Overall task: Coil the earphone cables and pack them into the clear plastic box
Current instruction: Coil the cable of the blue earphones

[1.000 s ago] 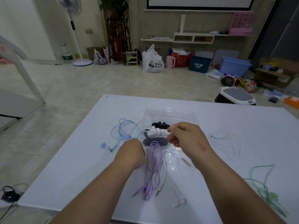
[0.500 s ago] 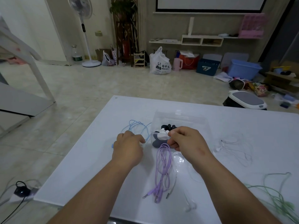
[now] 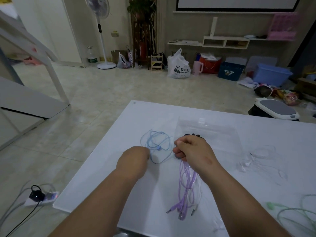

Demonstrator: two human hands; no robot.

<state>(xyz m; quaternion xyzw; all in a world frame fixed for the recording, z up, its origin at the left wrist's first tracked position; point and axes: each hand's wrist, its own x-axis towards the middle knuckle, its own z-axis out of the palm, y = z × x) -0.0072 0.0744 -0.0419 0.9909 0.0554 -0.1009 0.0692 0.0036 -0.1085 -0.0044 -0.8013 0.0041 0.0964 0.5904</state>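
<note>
The clear plastic box [image 3: 222, 132] lies on the white table [image 3: 109, 185], with black earbuds [image 3: 193, 135] just visible inside behind my right hand. My right hand [image 3: 193, 151] is a closed fist at the box's near-left corner, covering the top of the purple earphone cable [image 3: 186, 189]. That cable trails toward me beside a thin white cable [image 3: 199, 189]. Whether the fist holds anything is hidden. My left hand [image 3: 133, 159] is closed, its fingertips pinching the near edge of the loose blue earphone cable [image 3: 159, 142].
A tangled white earphone cable [image 3: 259, 159] lies to the right of the box. A green one [image 3: 294, 214] sits at the near right corner. The table's left edge runs diagonally, and a power strip [image 3: 41, 197] lies on the floor below it.
My left hand moved forward from beside the purple cable to the blue cable. My right hand shifted left from over the box, and the white bundle it pinched is out of sight.
</note>
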